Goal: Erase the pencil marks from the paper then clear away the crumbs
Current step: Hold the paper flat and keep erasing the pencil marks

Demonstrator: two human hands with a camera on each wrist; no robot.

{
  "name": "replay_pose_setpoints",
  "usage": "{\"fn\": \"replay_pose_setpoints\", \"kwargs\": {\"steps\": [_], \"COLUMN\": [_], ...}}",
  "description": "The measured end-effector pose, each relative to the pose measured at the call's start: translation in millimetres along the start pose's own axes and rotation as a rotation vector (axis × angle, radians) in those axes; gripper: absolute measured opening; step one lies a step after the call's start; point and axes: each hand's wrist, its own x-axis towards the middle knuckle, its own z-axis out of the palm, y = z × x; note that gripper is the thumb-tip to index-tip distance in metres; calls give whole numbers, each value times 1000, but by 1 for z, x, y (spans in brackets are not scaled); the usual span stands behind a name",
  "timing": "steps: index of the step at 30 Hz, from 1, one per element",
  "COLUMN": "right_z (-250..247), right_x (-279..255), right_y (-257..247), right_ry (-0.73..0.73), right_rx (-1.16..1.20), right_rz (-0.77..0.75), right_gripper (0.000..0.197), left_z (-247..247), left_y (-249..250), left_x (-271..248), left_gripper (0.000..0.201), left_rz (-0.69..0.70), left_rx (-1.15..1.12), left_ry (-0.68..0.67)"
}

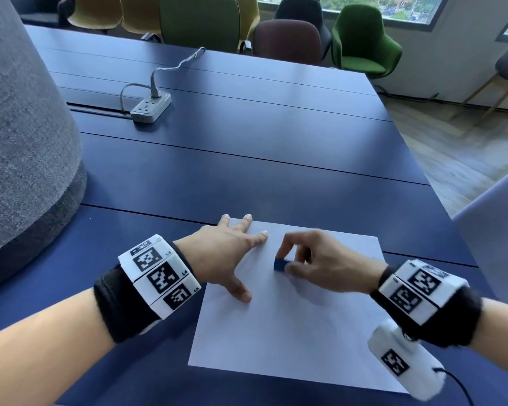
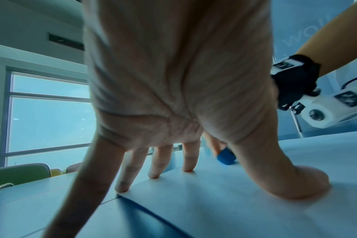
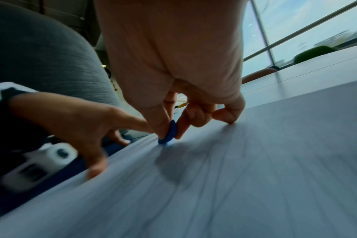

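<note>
- The sheet of paper lies flat on the dark blue table, near its front edge.
- The left hand is spread wide, fingers straight, with its fingertips and thumb pressing on the paper's upper left corner; it holds nothing.
- The right hand pinches a small blue eraser between thumb and forefinger, the other fingers curled; the eraser touches the paper's upper middle.
- Faint pencil marks show lower on the sheet.
- A power strip sits well behind.
</note>
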Motion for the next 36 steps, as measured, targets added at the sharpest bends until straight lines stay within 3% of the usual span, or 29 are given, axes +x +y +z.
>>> {"fn": "replay_pose_setpoints", "kwargs": {"steps": [2,7,11,16,21,26,28,32,36], "right_z": [2,-6,0,-9,2,-13,-9,-1,-14], "right_x": [-5,12,-6,15,-7,12,8,-6,10], "right_y": [-5,0,-7,0,-7,10,12,2,13], "right_ry": [-81,82,-143,91,-109,161,139,-40,144], "right_rx": [-16,-8,-23,-40,-35,8,40,26,61], "right_rz": [-14,6,-52,-15,-51,51,58,17,105], "right_gripper": [11,14,12,16,15,14,12,12,11], "left_z": [0,0,-1,1,0,0,0,0,0], "left_y": [1,1,1,0,1,2,2,1,1], "left_x": [-1,0,-1,0,0,0,0,1,0], "left_gripper": [118,118,118,118,117,116,116,117,117], "left_rz": [-1,-4,0,0,5,-4,-4,-3,0], "left_rx": [4,-3,2,24,52,76,73,64,60], "left_ry": [-1,-1,2,4,12,3,2,-8,-9]}}
